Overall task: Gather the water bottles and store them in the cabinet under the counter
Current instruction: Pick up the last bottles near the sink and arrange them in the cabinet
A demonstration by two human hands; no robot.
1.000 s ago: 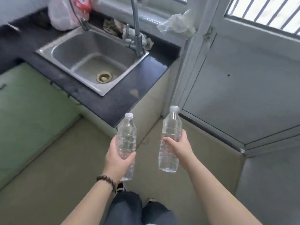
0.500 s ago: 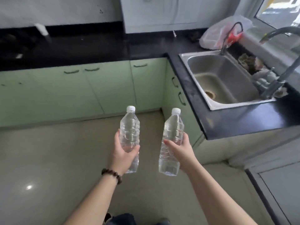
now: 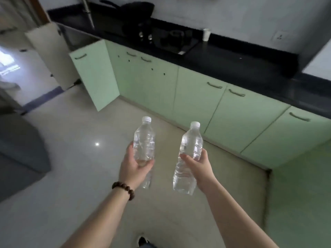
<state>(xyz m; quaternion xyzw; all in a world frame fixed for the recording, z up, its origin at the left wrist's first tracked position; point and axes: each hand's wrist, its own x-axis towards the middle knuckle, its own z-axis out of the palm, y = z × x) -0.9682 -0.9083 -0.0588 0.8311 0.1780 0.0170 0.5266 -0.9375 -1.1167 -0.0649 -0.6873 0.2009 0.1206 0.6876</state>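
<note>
**Evidently carrying both bottles toward the open cabinet**

Each of the hands is wrapped round its own clear plastic water bottle with a white cap — left hand (image 3: 133, 168) on the left bottle (image 3: 144, 144), right hand (image 3: 198, 164) on the right bottle (image 3: 189, 154) — upright and apart at centre frame, probably so neither knocks the other. One pale green cabinet door (image 3: 95, 74) stands open at upper left under the black tabletop (image 3: 223, 54), likely the destination.

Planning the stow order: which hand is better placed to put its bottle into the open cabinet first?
Left, probably. The left hand with its bottle is on the side of the open cabinet door; the right hand is farther away.
</note>
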